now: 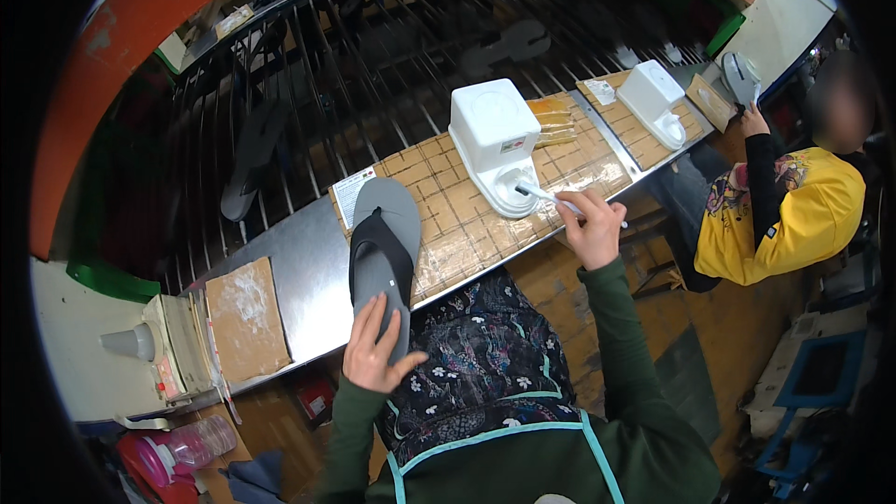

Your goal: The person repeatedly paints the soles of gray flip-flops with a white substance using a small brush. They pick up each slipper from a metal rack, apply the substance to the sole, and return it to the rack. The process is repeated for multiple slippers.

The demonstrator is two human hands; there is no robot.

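A grey flip-flop (392, 215) with a black strap lies on the bench edge in front of me, its toe end pointing away. My left hand (373, 350) rests on its heel, fingers laid over the footbed and thumb spread to the side. To the right stands a white plastic dispenser (485, 126) with a round cup at its base. Pinched in my right hand (593, 229) is a slim white-handled brush (553, 196); its dark tip is in or just over that cup.
Beyond the bench runs a rack of metal bars (345, 84) carrying dark soles (252, 159). A second dispenser (653, 89) stands farther right, near a co-worker in yellow (793, 215) holding a sandal. A stained brown board (247, 317) lies left. A pink-lidded bottle (201, 443) sits lower left.
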